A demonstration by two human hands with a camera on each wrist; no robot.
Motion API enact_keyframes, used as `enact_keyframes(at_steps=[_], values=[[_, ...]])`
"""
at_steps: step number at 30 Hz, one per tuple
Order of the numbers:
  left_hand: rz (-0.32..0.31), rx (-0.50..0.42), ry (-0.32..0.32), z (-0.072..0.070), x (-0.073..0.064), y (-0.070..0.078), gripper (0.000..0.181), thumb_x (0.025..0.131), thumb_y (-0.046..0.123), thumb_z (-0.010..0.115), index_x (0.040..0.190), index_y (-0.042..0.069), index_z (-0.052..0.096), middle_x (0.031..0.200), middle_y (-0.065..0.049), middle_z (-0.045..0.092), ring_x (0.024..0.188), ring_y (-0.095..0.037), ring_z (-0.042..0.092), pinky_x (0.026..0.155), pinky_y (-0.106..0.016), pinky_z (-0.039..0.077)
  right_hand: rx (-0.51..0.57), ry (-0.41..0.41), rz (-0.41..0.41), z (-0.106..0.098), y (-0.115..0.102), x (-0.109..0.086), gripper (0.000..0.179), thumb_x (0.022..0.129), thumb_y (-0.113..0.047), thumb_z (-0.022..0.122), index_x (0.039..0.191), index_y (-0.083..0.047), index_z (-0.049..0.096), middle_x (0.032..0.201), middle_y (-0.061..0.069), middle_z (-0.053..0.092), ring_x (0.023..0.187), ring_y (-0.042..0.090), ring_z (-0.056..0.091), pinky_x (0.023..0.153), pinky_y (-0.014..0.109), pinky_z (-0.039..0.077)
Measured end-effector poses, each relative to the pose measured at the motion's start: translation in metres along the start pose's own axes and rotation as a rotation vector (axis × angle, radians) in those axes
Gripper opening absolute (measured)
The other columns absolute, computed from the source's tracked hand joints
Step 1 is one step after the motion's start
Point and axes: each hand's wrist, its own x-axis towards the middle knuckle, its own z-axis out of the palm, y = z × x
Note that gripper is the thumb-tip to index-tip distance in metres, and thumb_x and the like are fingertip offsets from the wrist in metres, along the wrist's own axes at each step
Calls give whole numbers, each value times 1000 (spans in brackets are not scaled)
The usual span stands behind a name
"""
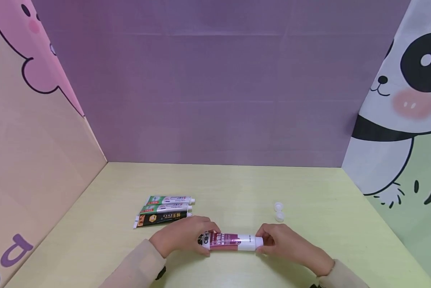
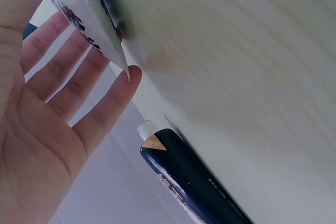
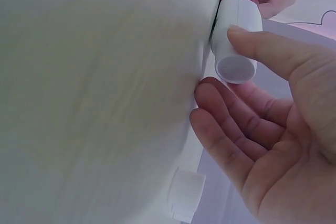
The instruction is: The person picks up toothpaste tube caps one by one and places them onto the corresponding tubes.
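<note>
A white and maroon toothpaste tube (image 1: pixel 227 242) lies level at the front middle of the table, its white cap (image 3: pixel 236 69) pointing right. My left hand (image 1: pixel 187 235) grips the flat tail end between thumb and fingers. At the other end, my right hand (image 1: pixel 289 243) pinches the tube by its capped tip, thumb on the near side and fingers behind. Just beyond the left hand lies a black toothpaste tube (image 1: pixel 161 218), seen also in the left wrist view. Two green and white toothpaste tubes, one nearer (image 1: pixel 166 208) and one farther (image 1: pixel 170 200), lie behind it.
Beyond the right hand, two small white caps sit close together, one farther back (image 1: pixel 278 206) and one nearer (image 1: pixel 280 216). The pale wooden table (image 1: pixel 233 184) meets a purple backdrop (image 1: pixel 219 88) at the back, with printed panels on both sides.
</note>
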Motion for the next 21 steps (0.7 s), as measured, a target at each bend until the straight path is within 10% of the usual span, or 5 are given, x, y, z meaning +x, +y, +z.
enact_keyframes(at_steps=[21], values=[[-36, -60, 82, -17, -15, -12, 39, 89, 38, 73, 122, 16, 71, 115, 6, 65, 103, -13, 62, 91, -33, 51, -104, 54, -19, -20, -4, -8, 33, 90, -33, 76, 111, -9, 65, 99, -6, 66, 86, 8, 62, 71, 29, 53]])
